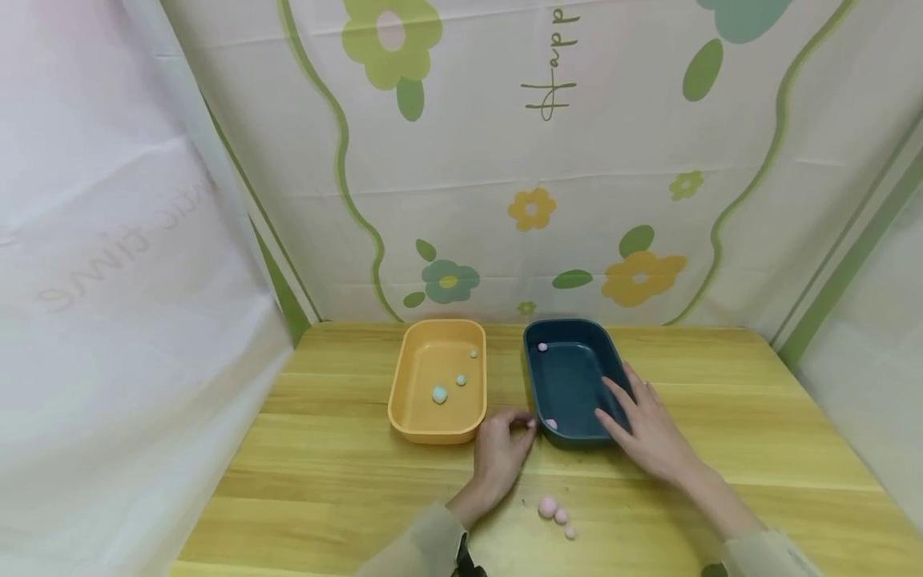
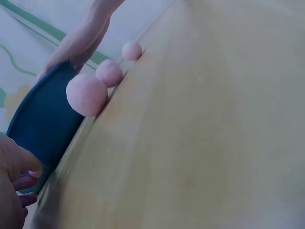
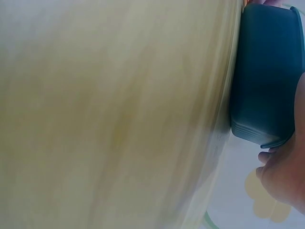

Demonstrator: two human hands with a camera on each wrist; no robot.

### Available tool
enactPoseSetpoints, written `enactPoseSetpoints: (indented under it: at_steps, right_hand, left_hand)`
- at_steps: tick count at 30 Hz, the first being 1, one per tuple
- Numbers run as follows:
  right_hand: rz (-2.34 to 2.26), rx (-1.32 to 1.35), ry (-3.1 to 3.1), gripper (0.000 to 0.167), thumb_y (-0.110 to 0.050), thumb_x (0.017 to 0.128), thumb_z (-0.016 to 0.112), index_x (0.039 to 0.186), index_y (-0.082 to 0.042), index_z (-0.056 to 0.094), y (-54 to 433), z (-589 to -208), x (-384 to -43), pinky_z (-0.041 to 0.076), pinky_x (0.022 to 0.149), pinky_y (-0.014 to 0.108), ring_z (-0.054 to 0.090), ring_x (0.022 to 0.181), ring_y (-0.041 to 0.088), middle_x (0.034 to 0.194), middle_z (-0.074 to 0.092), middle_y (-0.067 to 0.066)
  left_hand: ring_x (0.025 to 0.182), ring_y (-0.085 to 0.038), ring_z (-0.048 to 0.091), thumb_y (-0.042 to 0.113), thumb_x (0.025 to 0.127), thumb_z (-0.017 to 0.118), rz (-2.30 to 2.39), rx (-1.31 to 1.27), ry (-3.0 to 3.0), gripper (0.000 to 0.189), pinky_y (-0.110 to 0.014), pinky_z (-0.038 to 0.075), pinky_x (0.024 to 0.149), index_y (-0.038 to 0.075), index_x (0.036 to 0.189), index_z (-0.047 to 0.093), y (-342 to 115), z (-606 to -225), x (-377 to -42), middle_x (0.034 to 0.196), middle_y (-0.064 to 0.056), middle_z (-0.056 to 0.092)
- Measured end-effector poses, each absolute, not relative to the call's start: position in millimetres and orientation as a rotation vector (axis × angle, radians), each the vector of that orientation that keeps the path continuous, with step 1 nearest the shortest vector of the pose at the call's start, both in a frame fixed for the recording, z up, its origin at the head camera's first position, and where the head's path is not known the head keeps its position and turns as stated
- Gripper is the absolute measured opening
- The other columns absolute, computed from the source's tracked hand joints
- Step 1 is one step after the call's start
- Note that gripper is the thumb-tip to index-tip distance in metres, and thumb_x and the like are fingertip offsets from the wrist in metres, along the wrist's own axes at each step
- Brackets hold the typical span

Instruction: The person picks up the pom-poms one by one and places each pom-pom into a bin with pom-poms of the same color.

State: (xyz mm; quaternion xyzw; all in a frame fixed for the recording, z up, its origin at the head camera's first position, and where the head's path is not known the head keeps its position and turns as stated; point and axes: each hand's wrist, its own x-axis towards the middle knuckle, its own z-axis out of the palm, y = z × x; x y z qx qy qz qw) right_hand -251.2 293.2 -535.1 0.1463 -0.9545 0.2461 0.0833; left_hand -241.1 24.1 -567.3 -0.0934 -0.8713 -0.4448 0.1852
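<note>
In the head view my left hand (image 1: 500,450) is between the two trays, close to the dark blue tray's near left corner. Its thumb and index finger pinch a small pink ball (image 1: 531,422), mostly covered by the fingertips. My right hand (image 1: 652,429) rests at the right rim of the dark blue tray (image 1: 577,440), fingers spread, with some reaching over the inside. Inside that tray lie one pink ball (image 1: 543,347) at the far left and another pink ball (image 1: 551,424) at the near left. On the table, three pink balls (image 1: 547,507) of decreasing size sit in a slanting row.
A yellow tray (image 1: 437,437) stands left of the dark blue one, holding three pale blue balls (image 1: 440,394) of different sizes. Both trays are near the back of the wooden table (image 1: 310,481), against a flower-printed cloth (image 1: 461,160). More cloth hangs at both sides.
</note>
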Motion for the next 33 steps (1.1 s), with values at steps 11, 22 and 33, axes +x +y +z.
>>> enactPoseSetpoints:
  at_steps: [11, 22, 33]
  right_hand:
    - [0.717, 0.409, -2.897, 0.072, -0.049, 0.112, 0.059, 0.169, -0.008, 0.041, 294.6, -533.8, -250.9, 0.031, 0.119, 0.087, 0.025, 0.157, 0.07, 0.182, 0.013, 0.029]
    - [0.623, 0.429, -2.896, 0.077, -0.046, 0.11, 0.064, 0.17, -0.004, 0.038, 291.8, -529.6, -250.8, 0.032, 0.125, 0.08, 0.027, 0.16, 0.064, 0.18, 0.018, 0.033]
    - [0.563, 0.435, -2.869, 0.076, -0.043, 0.109, 0.066, 0.167, -0.001, 0.042, 288.6, -528.3, -249.6, 0.035, 0.124, 0.079, 0.03, 0.159, 0.064, 0.178, 0.022, 0.034]
  left_hand:
    - [0.094, -0.015, 0.08, 0.004, 0.089, 0.087, -1.36, -0.407, -2.296, 0.011, -0.035, 0.067, 0.085, 0.01, 0.097, 0.083, 6.1, -561.5, -215.5, 0.095, -0.001, 0.085]
    - [0.103, -0.021, 0.083, 0.007, 0.094, 0.087, -1.443, -0.499, -2.272, 0.011, -0.043, 0.066, 0.1, 0.008, 0.104, 0.084, -1.1, -525.5, -205.9, 0.104, -0.004, 0.086]
    - [0.107, -0.025, 0.082, 0.006, 0.095, 0.086, -1.433, -0.706, -2.199, 0.017, -0.041, 0.067, 0.099, 0.003, 0.111, 0.082, 1.5, -504.7, -231.6, 0.108, -0.01, 0.085]
